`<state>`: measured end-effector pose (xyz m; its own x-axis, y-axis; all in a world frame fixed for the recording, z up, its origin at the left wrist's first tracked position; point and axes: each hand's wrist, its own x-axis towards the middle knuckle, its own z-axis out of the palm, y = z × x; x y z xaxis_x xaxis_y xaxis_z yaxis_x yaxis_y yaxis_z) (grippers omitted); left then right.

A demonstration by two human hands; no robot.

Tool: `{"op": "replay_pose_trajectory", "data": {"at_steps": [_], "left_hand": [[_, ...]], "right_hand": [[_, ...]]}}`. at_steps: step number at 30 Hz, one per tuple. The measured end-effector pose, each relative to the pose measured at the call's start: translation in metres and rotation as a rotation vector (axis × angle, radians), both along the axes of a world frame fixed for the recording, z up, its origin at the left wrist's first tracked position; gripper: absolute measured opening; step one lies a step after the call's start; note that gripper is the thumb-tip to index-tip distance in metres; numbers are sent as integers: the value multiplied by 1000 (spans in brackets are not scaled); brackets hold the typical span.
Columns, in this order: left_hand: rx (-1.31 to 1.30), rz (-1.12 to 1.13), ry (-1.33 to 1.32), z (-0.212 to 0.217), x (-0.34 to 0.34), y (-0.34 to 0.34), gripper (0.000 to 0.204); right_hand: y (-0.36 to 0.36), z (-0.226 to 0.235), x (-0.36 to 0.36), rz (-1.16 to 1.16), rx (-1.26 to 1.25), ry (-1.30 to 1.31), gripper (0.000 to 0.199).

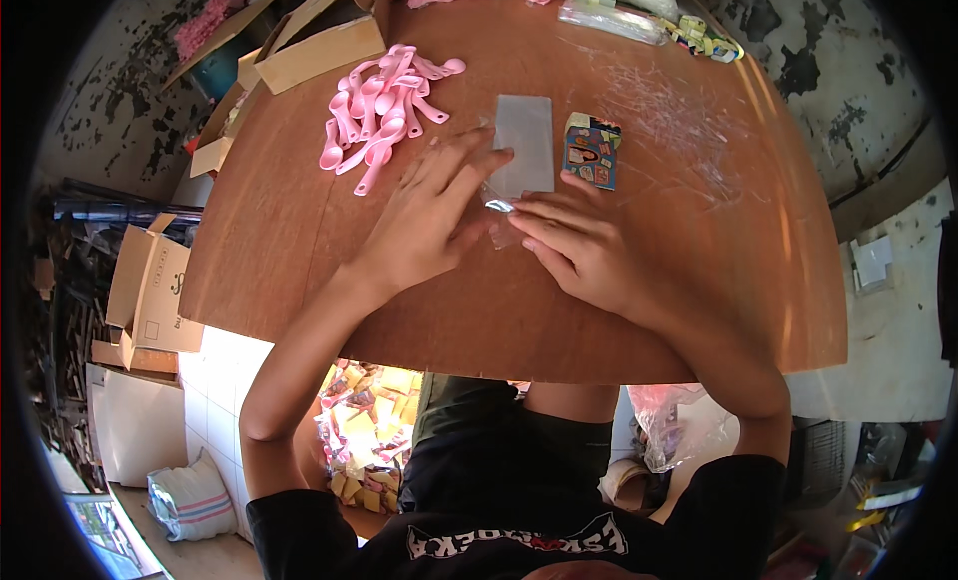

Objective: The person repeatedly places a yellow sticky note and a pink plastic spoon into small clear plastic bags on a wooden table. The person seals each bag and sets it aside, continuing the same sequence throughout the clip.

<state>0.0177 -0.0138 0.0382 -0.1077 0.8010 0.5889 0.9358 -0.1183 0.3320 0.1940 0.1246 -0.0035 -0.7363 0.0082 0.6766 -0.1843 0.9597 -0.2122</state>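
Near the middle of the table, a small clear plastic bag [501,231] with a shiny silvery patch lies between my hands. My right hand [589,243] has its fingertips pressed together at the bag's shiny edge. My left hand [424,211] reaches over the bag's left side with fingers stretched and apart; its fingertips are beside a flat stack of clear plastic bags [529,146]. Just beyond my right fingers rests a small stack of colourful printed cards [591,159]. Left of the bags sits a heap of pink plastic spoons [384,106].
Thin clear plastic strips [684,131] are scattered at the right of the wooden table [329,271]. An open cardboard box [324,41] stands at the far left edge, with plastic packs [611,23] at the back. Below the table is a box of small filled packets [369,415].
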Motion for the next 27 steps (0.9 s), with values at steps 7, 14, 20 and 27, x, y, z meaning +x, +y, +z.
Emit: {"op": "replay_pose_trajectory", "data": {"at_steps": [7, 14, 20, 27], "left_hand": [[-44, -217, -299, 1, 1, -40, 13], [76, -202, -1072, -1, 0, -80, 21], [154, -152, -1181, 6, 4, -81, 27], [192, -114, -1201, 5, 2, -81, 31]], "right_hand": [[-5, 23, 7, 45, -287, 117, 29], [67, 6, 11, -363, -2, -123, 27], [72, 11, 12, -366, -168, -235, 17], [66, 37, 13, -428, -55, 121, 14]]}}
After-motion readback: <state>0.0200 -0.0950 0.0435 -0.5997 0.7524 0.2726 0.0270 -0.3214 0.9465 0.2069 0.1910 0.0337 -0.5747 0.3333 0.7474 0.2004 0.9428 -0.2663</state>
